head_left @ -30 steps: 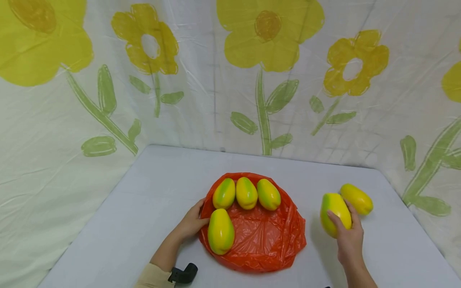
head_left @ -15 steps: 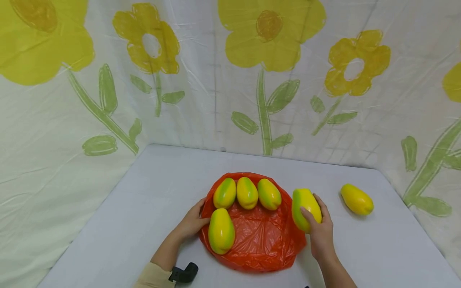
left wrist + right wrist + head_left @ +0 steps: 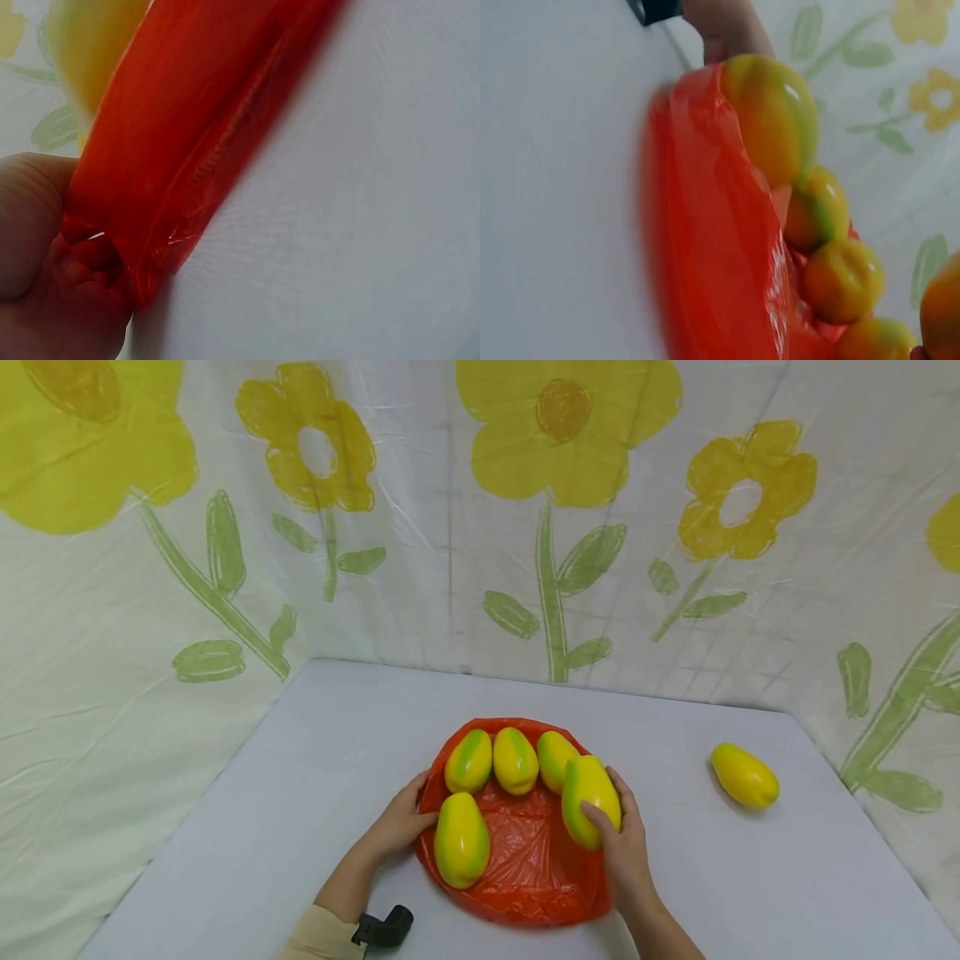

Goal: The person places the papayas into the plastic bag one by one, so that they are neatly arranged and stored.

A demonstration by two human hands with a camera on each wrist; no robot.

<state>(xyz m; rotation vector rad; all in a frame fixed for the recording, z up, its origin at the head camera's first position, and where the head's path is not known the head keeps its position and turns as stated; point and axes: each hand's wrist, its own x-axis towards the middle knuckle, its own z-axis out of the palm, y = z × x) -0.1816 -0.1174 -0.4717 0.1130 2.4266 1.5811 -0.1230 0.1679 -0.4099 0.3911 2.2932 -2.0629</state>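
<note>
A red plastic bag [image 3: 521, 860] lies spread open like a shallow bowl on the table. My left hand [image 3: 401, 822] grips its left rim, thumb over the edge; the left wrist view shows the fingers [image 3: 90, 274] behind the film. In my right hand [image 3: 628, 847] is a yellow-green papaya [image 3: 588, 797], held over the bag's right side. It partly hides the rightmost papaya [image 3: 553, 753] of the back row. Beside that one sit a middle papaya [image 3: 515, 762] and a left papaya [image 3: 468, 762]. Another papaya [image 3: 461, 842] rests at the front left, near my left thumb.
One more papaya [image 3: 745, 775] lies on the white table [image 3: 315, 760] at the right, outside the bag. Behind the table hangs a white curtain [image 3: 420, 610] printed with yellow flowers. A black strap device [image 3: 384, 928] is on the left wrist.
My right hand has carried its papaya leftward from beside the loose one to above the bag's right part. The left hand keeps its place on the rim.
</note>
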